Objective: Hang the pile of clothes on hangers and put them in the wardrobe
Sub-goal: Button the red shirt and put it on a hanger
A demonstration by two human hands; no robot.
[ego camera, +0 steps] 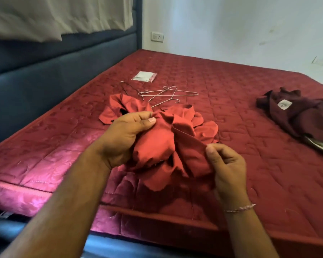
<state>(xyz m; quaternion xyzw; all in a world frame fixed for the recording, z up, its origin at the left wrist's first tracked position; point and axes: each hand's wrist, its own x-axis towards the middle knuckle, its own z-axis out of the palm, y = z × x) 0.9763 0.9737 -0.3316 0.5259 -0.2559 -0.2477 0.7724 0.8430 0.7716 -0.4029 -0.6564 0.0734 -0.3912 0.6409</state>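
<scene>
Red garment point(162, 144) bunched between both hands' gripping fingers point(147, 121).

Two hands work at the middle of the view: the left hand point(125, 135) and the right hand point(226, 164). One red garment point(168, 144) is bunched between them. One dark maroon garment point(302, 116) lies at three o'clock on the one mattress point(250, 164). At twelve o'clock is a tangle of wire hangers point(162, 94), three or four; the exact count cannot be told. Just beyond them lies one small clear packet point(145, 76). One wall socket point(157, 36) sits farther up at twelve o'clock.
</scene>
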